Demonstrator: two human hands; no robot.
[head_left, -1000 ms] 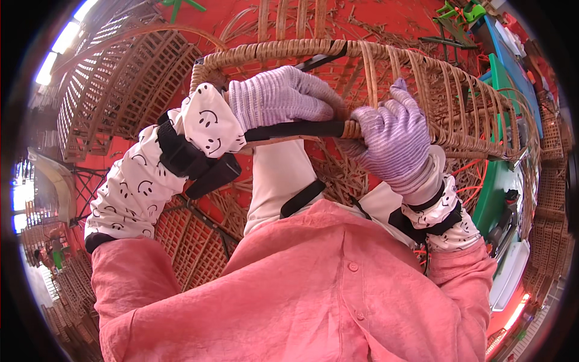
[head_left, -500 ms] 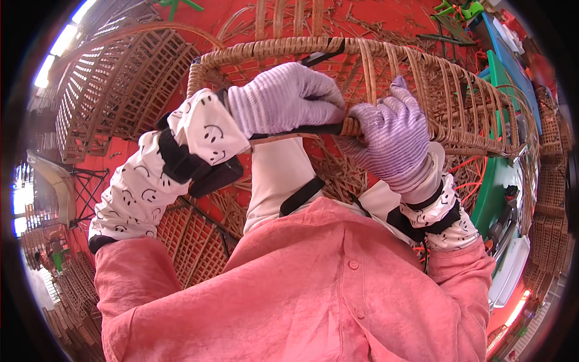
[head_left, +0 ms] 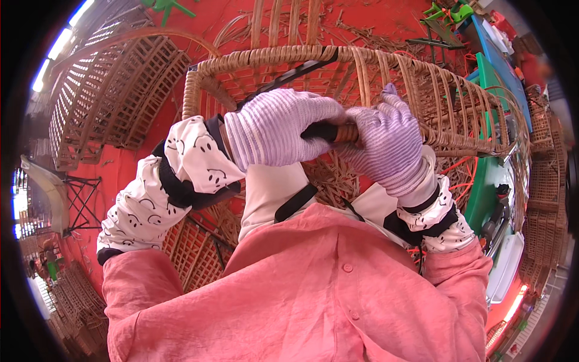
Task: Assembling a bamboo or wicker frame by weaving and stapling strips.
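A rattan frame (head_left: pixel 259 60) with a woven rim and upright slats stands against my knees. My left hand (head_left: pixel 277 127), in a lilac knit glove, is closed over the frame's near rail (head_left: pixel 347 133) and over a black strip (head_left: pixel 318 130) wound on it. A black strip (head_left: pixel 289 75) also runs up from behind that hand to the far rim. My right hand (head_left: pixel 386 142), gloved the same, grips the rail right beside the left hand, and the two hands nearly touch. The part of the strip under the gloves is hidden.
Lattice rattan panels (head_left: pixel 108 96) lean at the left on the red floor (head_left: pixel 199 24). More lattice lies under my left arm (head_left: pixel 193 259). A green plastic piece (head_left: pixel 482 187) and stacked rattan work (head_left: pixel 543 175) are at the right. A folding stand (head_left: pixel 84 193) is at far left.
My left hand slid right along the rail toward my right hand. It now covers most of the black strip that was stretched between the hands. The right hand stayed about where it was.
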